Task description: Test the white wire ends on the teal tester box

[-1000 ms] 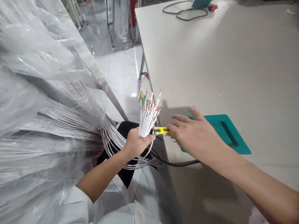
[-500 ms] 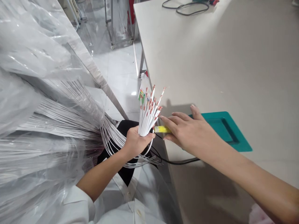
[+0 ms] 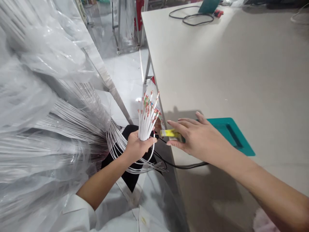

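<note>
My left hand [image 3: 138, 145] is closed around a bundle of white wires [image 3: 145, 129], whose reddish-brown, copper-like tips point upward. One wire [image 3: 153, 150] curves out of the bundle, its end standing up beside my left thumb. Just to the right, at the table edge, is a bright yellow piece [image 3: 170, 133] of a small device, partly covered by my right hand. My right hand [image 3: 193, 137] hovers over or rests on this device with fingers stretched and apart; whether it touches cannot be made out. A teal tray [image 3: 245, 141] lies partly behind that hand.
Long white wires [image 3: 70, 116] under clear plastic [image 3: 45, 54] fill the left side. The pale table [image 3: 229, 71] spreads to the right, with a looped black cable [image 3: 193, 24] at its far end. Black cords [image 3: 185, 167] run by the near edge. A metal rack [image 3: 118, 29] stands behind.
My left hand and the wire bundle have shifted slightly left, widening the gap to the yellow piece. My right hand stays nearly in place. The view has tilted up a little.
</note>
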`<state>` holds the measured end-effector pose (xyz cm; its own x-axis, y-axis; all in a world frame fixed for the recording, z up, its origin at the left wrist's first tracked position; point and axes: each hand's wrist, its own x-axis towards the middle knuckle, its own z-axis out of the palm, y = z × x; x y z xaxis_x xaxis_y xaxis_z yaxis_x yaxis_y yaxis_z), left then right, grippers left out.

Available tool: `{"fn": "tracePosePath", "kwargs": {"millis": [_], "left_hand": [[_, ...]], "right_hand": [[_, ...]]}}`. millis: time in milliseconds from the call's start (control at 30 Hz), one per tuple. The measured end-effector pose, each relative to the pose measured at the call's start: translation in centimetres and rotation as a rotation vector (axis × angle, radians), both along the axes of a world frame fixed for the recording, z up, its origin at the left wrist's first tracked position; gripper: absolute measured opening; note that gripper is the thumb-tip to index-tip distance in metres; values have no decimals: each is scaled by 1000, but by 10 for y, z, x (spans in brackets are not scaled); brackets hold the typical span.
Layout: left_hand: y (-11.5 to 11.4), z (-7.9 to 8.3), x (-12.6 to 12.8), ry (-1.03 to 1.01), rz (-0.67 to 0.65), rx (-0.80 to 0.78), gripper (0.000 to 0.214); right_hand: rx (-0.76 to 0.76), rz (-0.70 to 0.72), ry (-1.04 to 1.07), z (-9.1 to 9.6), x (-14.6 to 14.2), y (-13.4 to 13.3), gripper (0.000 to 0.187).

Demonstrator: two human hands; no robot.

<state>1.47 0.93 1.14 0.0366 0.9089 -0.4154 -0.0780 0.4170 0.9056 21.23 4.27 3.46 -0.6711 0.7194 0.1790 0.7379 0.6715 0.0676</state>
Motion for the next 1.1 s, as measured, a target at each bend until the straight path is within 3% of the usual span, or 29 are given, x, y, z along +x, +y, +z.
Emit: {"fn": "tracePosePath", "kwargs": {"millis": [233,367,467,667,800,967,1100], "left_hand": [[-11,11,-12,-21,38,-14,25],[-17,24,-14,17,20,-84,15],[-22,28,-21,-40,22,-49,16],[-32,25,-39,-193,-25,54,22],[-35,26,-41,-176,-53,64,20],[-34,32,-43,-122,-136,46,18],[-32,34,-47,-37,-238,70,13]], "right_hand": [[64,69,209,12,-18,-24,32],[-33,115,401,10,-32,-35,23],[-123,91,606,3,-44,-41,17],[-480,-49,985,-17,-63,-42,19],[-660,-36,1167,-20,-69,-42,14],[-799,-117,1346,-27,-72,-47,5],[-1083,-164,1496,-34,-74,-51,8]]}}
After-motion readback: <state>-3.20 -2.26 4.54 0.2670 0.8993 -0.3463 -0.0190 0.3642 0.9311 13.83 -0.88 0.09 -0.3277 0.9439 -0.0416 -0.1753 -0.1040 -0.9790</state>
